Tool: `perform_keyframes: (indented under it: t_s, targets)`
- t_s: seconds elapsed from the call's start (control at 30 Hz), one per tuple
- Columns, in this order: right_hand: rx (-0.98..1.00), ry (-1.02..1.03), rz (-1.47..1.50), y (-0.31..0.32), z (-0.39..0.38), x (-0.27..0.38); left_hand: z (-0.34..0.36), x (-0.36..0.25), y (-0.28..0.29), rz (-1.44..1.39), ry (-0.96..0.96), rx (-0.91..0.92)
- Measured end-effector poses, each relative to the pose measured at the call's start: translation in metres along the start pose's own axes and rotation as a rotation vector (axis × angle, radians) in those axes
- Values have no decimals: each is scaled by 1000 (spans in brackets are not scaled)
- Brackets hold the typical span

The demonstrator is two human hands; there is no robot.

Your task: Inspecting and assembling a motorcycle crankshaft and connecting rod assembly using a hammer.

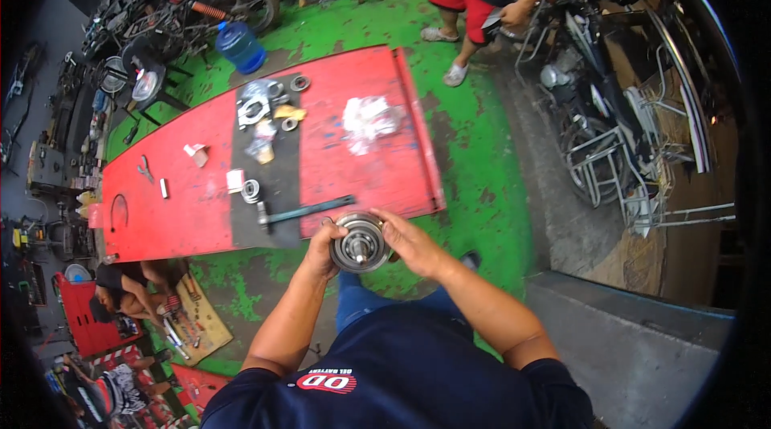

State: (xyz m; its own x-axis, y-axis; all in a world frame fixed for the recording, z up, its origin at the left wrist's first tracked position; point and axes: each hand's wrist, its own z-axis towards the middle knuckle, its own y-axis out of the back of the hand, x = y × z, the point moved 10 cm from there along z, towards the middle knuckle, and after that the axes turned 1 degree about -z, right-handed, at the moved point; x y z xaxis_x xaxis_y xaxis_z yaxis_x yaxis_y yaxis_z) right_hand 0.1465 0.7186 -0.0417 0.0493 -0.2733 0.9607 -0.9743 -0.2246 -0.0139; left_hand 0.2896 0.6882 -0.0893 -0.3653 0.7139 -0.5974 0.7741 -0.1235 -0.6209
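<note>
Both my hands grip a round metal crankshaft (359,246) just off the near edge of the red bench, its shaft end and a ball bearing facing up. My left hand (322,249) is closed round its left side. My right hand (408,244) holds the right side, with the fingers partly hidden behind it. Beyond it a hammer (312,209) lies on the bench's black strip and red top. Left of the hammer sit a loose bearing (250,190) and a small white box (234,181).
The red bench (337,180) also bears metal parts (254,112), plastic bags (371,120) and pliers (144,169). A person (490,3) stands beyond it at the right, near a motorcycle (590,91). Another person (132,292) crouches at lower left. A blue water jug (241,47) stands behind.
</note>
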Motion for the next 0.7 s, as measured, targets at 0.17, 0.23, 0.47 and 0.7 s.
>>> perform_keyframes:
  t_s: [0.17, 0.23, 0.47, 0.7]
  targets:
    - [-151, -147, 698, 125, -105, -85, 57, 112, -156, 350, -4, -58]
    - [-146, -197, 869, 173, -143, -89, 74, 150, -221, 457, 9, 35]
    - [-401, -180, 1138, 319, -214, -99, 124, 187, -401, 1171, -39, 300]
    - [-447, -191, 1129, 403, -190, -75, 179, 163, -481, 1537, -153, 405]
